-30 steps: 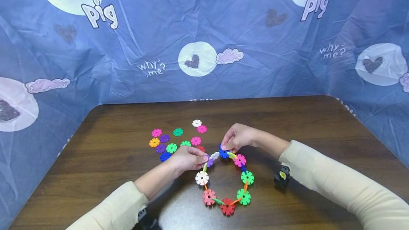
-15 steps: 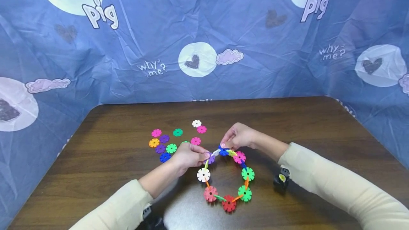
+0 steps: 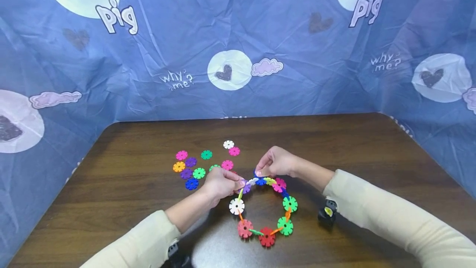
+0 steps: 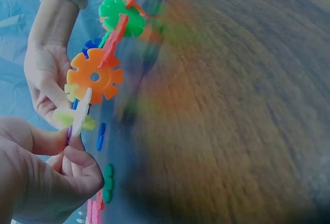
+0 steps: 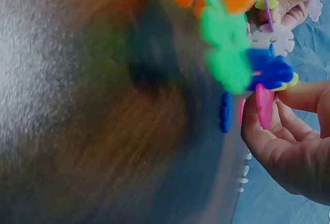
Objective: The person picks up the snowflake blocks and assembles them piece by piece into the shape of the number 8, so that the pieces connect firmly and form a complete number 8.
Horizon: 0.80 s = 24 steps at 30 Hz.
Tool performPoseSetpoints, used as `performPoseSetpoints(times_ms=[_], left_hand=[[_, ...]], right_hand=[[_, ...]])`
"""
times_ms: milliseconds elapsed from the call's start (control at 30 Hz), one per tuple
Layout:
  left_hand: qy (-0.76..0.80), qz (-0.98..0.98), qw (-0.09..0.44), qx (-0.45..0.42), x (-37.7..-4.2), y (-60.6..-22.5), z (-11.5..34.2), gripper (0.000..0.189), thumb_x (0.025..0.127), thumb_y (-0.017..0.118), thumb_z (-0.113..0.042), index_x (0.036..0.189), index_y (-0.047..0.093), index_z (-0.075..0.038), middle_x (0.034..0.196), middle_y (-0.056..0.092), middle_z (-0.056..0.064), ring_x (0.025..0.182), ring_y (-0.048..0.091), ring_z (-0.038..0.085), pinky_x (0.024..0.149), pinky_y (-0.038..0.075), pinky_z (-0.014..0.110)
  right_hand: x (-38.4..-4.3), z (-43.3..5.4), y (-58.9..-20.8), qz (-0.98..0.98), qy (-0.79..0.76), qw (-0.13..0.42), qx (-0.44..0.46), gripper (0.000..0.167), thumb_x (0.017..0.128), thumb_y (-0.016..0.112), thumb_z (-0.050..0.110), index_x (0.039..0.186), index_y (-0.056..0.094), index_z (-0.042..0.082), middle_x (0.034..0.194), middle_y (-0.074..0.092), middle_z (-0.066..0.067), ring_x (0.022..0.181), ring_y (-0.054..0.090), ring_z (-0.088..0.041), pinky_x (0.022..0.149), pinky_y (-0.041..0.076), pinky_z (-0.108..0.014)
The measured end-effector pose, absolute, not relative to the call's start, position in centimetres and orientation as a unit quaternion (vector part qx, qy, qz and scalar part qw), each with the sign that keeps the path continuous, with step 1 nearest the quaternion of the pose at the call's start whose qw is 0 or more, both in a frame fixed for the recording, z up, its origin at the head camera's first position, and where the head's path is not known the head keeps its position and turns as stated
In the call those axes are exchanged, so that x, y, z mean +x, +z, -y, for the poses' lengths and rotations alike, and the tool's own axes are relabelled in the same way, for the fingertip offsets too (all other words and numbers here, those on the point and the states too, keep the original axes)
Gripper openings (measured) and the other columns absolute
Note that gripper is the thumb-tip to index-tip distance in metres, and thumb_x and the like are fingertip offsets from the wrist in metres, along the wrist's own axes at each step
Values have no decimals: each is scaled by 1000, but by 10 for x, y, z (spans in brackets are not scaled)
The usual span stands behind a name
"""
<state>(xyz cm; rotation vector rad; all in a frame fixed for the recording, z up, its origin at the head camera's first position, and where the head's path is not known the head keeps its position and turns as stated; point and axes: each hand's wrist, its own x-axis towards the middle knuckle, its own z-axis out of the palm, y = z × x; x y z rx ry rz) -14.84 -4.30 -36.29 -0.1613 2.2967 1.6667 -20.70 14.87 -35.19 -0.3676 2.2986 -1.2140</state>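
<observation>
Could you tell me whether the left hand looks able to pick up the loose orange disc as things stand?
Probably not without letting go: the left hand pinches the purple disc of the ring, though nothing covers the orange disc.

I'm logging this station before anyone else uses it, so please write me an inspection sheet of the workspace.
Surface: dark wood-grain table, with a bright glare patch at the near side.
Job's things: multicoloured notched discs linked into a ring; whether every joint is fully seated cannot be told.
Clutter: loose discs in several colours, beyond the ring and to its left, some partly hidden by a hand.
Hands: left hand pinches a purple disc of the ring; right hand pinches the far side at a blue disc.
Cables: nothing seen.
Surroundings: blue cloth behind, printed with hearts, clouds and words.
</observation>
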Motion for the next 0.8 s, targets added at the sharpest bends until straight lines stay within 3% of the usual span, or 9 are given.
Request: performPoseSetpoints(times_ms=[167, 300, 367, 467, 567, 633, 700, 800], left_hand=[[590, -788, 173, -47, -150, -364, 41, 15, 83, 70, 0, 94, 72, 9, 71, 70, 3, 55, 55, 4, 54, 49, 16], [620, -752, 222, -36, -153, -364, 42, 20, 86, 67, 0, 102, 69, 11, 67, 69, -1, 57, 60, 3, 55, 49, 14], [637, -730, 245, -34, -155, -365, 42, 23, 88, 65, -1, 107, 67, 12, 68, 70, -1, 59, 61, 3, 58, 51, 14], [667, -696, 263, -29, -158, -365, 40, 26, 89, 63, 0, 112, 65, 12, 74, 72, 2, 65, 64, 5, 68, 57, 19], [700, -665, 257, -33, -160, -364, 36, 27, 89, 63, 2, 113, 63, 13, 80, 74, 6, 69, 68, 8, 77, 60, 25], [720, -648, 244, -40, -161, -363, 33, 27, 88, 63, 4, 113, 62, 13, 82, 74, 8, 72, 69, 10, 81, 60, 29], [735, -636, 229, -49, -162, -361, 31, 27, 87, 63, 5, 113, 62, 13, 83, 73, 9, 73, 70, 12, 83, 60, 32], [750, -624, 214, -57, -163, -357, 28, 27, 87, 63, 6, 113, 62, 14, 83, 72, 8, 76, 71, 14, 85, 58, 36]], right_hand=[[-206, -154, -350, -846, -441, 260, -146, 19, 82, 72, 4, 94, 70, -10, 67, 70, 4, 59, 56, -1, 57, 51, -17], [-207, -157, -342, -872, -404, 230, -154, 16, 82, 75, 9, 91, 73, -3, 70, 73, 0, 60, 54, -3, 58, 47, -19], [-206, -159, -336, -892, -382, 183, -157, 15, 81, 76, 13, 90, 75, 2, 74, 74, -2, 63, 57, -4, 60, 47, -19], [-202, -161, -323, -913, -370, 66, -160, 13, 80, 77, 17, 89, 76, 6, 81, 76, -6, 67, 64, -7, 63, 51, -20], [-193, -163, -310, -908, -388, -41, -156, 11, 79, 78, 15, 87, 75, 7, 82, 76, -9, 66, 67, -9, 59, 53, -21], [-187, -164, -306, -899, -403, -74, -155, 10, 79, 78, 14, 84, 74, 7, 80, 75, -10, 63, 66, -8, 56, 51, -19], [-178, -164, -305, -891, -424, -66, -147, 10, 79, 78, 12, 84, 74, 5, 79, 75, -11, 61, 64, -7, 54, 51, -19], [-169, -164, -310, -879, -461, -2, -119, 13, 79, 77, 10, 88, 73, 1, 81, 75, -13, 64, 67, -11, 60, 57, -24]])
